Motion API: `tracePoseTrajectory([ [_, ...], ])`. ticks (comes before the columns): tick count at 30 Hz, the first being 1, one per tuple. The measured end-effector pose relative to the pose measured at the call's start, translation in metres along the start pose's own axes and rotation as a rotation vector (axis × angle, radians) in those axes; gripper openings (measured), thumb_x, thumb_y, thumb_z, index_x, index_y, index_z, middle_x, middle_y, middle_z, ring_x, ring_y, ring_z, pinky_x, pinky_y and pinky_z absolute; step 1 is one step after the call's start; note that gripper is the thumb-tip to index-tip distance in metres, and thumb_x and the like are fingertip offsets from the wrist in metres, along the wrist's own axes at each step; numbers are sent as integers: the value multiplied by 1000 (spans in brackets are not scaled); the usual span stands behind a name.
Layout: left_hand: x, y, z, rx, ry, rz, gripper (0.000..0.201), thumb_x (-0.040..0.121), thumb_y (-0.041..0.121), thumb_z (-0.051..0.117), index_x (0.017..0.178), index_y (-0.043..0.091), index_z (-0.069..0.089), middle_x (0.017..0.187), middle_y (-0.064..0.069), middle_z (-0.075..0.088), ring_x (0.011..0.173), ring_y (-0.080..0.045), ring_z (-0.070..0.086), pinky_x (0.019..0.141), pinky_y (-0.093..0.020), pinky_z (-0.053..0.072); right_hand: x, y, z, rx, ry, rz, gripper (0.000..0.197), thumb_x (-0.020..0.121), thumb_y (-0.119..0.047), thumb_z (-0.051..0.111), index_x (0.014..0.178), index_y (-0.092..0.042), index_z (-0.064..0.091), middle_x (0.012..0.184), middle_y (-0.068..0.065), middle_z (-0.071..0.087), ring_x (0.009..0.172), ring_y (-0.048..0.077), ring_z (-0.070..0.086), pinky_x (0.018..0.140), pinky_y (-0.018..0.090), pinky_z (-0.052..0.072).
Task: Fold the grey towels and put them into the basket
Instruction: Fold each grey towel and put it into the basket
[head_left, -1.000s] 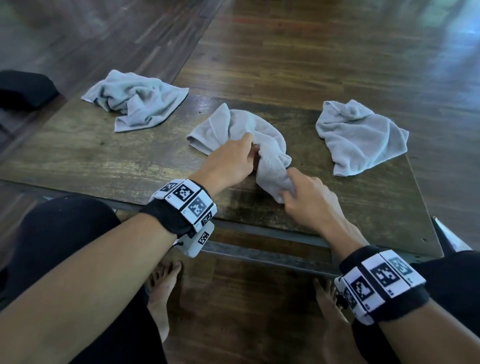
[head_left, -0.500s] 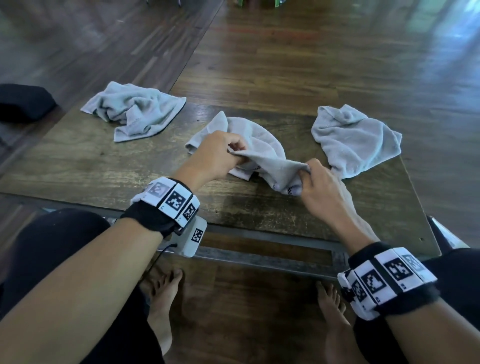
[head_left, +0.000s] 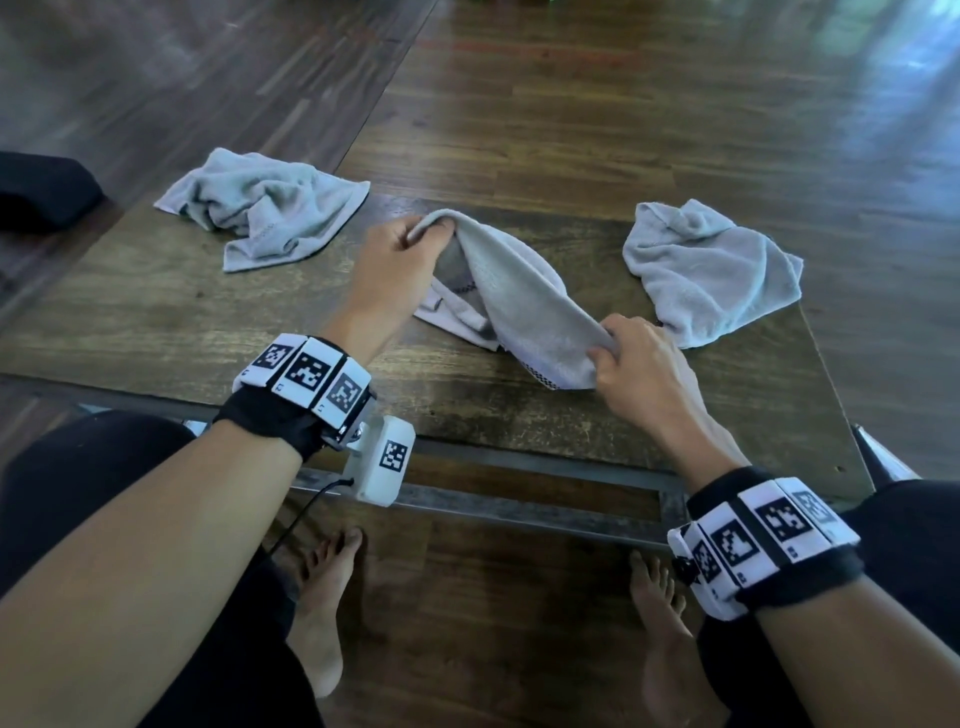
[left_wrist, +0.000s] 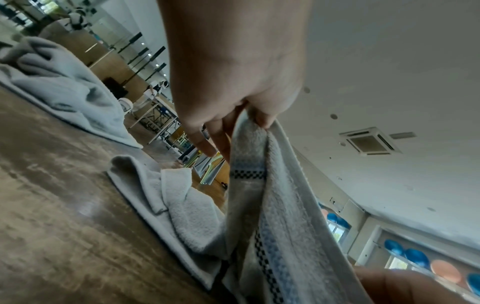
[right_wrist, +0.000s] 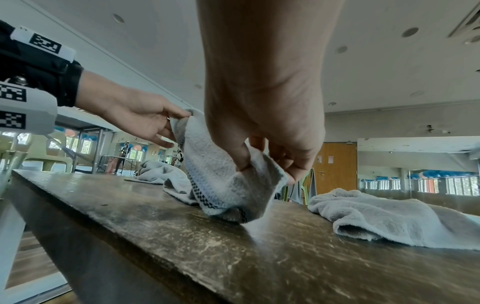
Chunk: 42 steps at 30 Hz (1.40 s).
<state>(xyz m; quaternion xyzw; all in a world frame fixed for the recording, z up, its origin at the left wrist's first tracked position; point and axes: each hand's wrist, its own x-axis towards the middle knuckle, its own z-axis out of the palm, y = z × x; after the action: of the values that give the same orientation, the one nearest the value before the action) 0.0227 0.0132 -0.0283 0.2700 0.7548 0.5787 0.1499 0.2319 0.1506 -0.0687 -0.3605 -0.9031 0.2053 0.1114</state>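
A grey towel (head_left: 524, 301) with a dark checked stripe hangs stretched between my two hands above the middle of the wooden table (head_left: 156, 322). My left hand (head_left: 410, 244) pinches its far corner, seen close in the left wrist view as towel (left_wrist: 262, 195) under my left hand (left_wrist: 249, 115). My right hand (head_left: 618, 348) pinches the near corner; the right wrist view shows my right hand (right_wrist: 262, 164) on the towel (right_wrist: 221, 181), whose lower folds touch the table. Two more crumpled grey towels lie on the table: one at far left (head_left: 265, 208), one at right (head_left: 711, 270). No basket is in view.
A dark object (head_left: 41, 192) sits off the table's left side. My knees and bare feet (head_left: 322, 597) are under the near edge. Wooden floor (head_left: 623, 104) lies beyond the table. Bare table surface shows at near left and near right.
Both hands took hold of the middle towel's corners and drew apart, left hand up and away, right hand rightward. The bunched towel is now pulled out into a lifted band.
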Motion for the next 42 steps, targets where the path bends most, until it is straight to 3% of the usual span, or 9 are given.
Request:
tracePoseTrajectory([
  [5, 3, -5, 0, 149, 30, 22, 31, 97, 36, 56, 92, 6, 64, 72, -2, 57, 51, -1, 50, 54, -19, 40, -1, 2, -3, -41, -8, 46, 10, 95, -20, 49, 89, -17, 56, 93, 2, 54, 85, 26, 52, 59, 32, 35],
  [8, 2, -9, 0, 252, 9, 53, 18, 95, 28, 62, 94, 11, 64, 80, 1, 63, 58, 5, 56, 48, -11, 41, -4, 2, -7, -30, -41, 84, 18, 93, -13, 49, 102, -23, 61, 97, 1, 57, 84, 26, 54, 63, 33, 39],
  [13, 1, -12, -1, 341, -53, 44, 19, 91, 28, 67, 89, 10, 70, 77, -3, 66, 67, -12, 57, 60, -26, 45, -5, 3, -4, -54, -70, 104, 28, 87, -9, 57, 107, -28, 64, 101, 3, 62, 88, 28, 57, 69, 36, 43],
  [18, 2, -12, -4, 330, -28, 29, 16, 95, 21, 62, 96, 11, 75, 87, -5, 72, 74, -17, 64, 69, -36, 53, -6, 7, -5, -138, -99, 213, 17, 88, -10, 58, 93, -20, 70, 80, -2, 51, 66, 21, 49, 67, 37, 44],
  [23, 1, -17, -7, 382, -16, 37, 19, 98, 14, 56, 99, 10, 74, 95, -15, 72, 81, -32, 67, 79, -49, 57, -7, 9, -4, -157, -157, 233, 14, 93, -21, 62, 104, -26, 69, 84, -5, 46, 81, 27, 55, 72, 39, 45],
  [28, 0, -18, -9, 321, 68, 30, 11, 91, 16, 67, 95, 14, 77, 82, -6, 72, 64, -10, 58, 70, -35, 55, -7, 7, -3, -180, -190, 222, 20, 92, -20, 64, 110, -28, 68, 98, 2, 56, 82, 27, 57, 71, 39, 46],
  [33, 2, -18, -10, 286, 134, 39, 9, 87, 20, 73, 93, 13, 76, 83, -5, 73, 64, -7, 58, 65, -26, 52, -7, 8, -8, -158, -83, 224, 21, 90, -8, 58, 104, -20, 69, 80, -4, 48, 79, 24, 47, 82, 40, 44],
  [39, 6, -22, -14, 356, 184, 58, 14, 93, 11, 63, 96, 11, 76, 88, -3, 71, 74, -10, 58, 67, -19, 46, -2, 11, -11, 11, 4, 209, 17, 98, -14, 50, 100, -26, 61, 87, -5, 51, 80, 25, 55, 68, 39, 45],
  [42, 7, -25, -16, 389, 192, 48, 26, 91, -4, 54, 97, 10, 76, 88, 0, 68, 76, -7, 57, 61, -3, 41, -1, 14, -9, 129, 14, 158, 21, 95, -6, 53, 95, -26, 62, 89, -7, 51, 78, 15, 54, 68, 38, 51],
])
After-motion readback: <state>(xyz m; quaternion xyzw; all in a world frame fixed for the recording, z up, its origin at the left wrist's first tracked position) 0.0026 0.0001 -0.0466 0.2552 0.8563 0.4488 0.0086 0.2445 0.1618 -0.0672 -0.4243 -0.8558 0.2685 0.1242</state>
